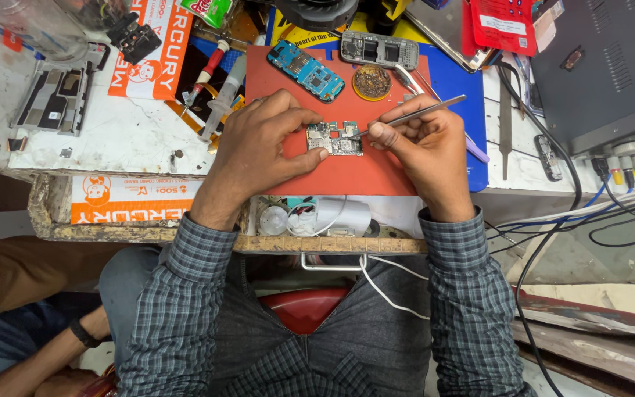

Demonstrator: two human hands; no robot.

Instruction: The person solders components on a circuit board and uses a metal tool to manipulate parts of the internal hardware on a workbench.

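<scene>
A small grey circuit board (pixel 336 139) lies on a red work mat (pixel 347 173) at the bench's front edge. My left hand (pixel 262 143) rests on the mat and pins the board's left side with thumb and fingers. My right hand (pixel 424 143) grips metal tweezers (pixel 413 115). Their tips touch the top right part of the board.
Behind the mat lie a blue circuit board (pixel 307 70), a grey phone frame (pixel 379 50) and a round tin of brown paste (pixel 371 81). Screwdrivers (pixel 207 70) lie at the left. A grey power unit (pixel 604 66) with cables stands at the right. Another person's arm (pixel 45 353) is at lower left.
</scene>
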